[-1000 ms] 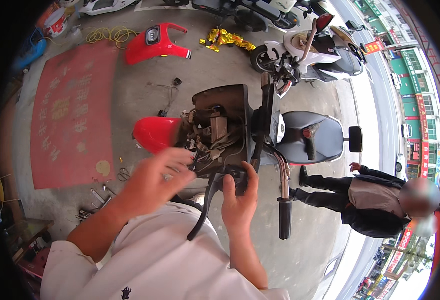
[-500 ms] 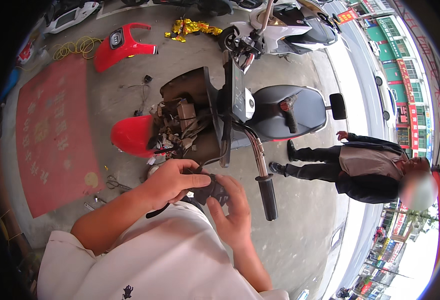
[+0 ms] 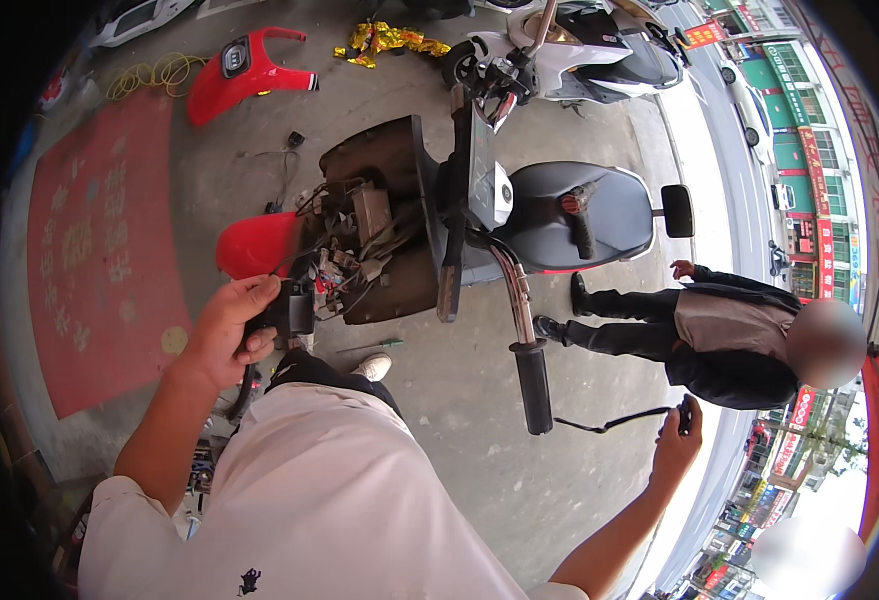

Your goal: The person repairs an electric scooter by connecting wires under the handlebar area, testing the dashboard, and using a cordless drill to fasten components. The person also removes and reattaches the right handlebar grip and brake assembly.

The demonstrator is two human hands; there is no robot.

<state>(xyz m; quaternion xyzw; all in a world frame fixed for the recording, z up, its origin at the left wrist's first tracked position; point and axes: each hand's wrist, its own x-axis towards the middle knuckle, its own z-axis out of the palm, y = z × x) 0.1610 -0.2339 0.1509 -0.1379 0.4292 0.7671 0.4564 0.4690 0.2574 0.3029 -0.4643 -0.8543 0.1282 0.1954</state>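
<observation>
A scooter [image 3: 520,215] with its front cover off stands before me, its wiring [image 3: 355,250] bare. My left hand [image 3: 230,330] grips a black switch housing [image 3: 295,312] at the left handlebar end, close to the wiring. My right hand [image 3: 682,440] is stretched out to the right and holds the end of a thin black cable [image 3: 615,420] that runs back toward the right handlebar grip [image 3: 533,385].
A person in a dark jacket [image 3: 730,340] stands right of the scooter. A green screwdriver [image 3: 375,346] lies on the concrete beneath the scooter. A red cover panel [image 3: 245,65], a yellow hose coil [image 3: 155,75], a red mat [image 3: 95,250] and a white scooter [image 3: 580,45] lie farther off.
My hands were together on the switch housing before. Now my right hand has swung out to the right, drawing a black cable with it, while my left hand stays on the housing.
</observation>
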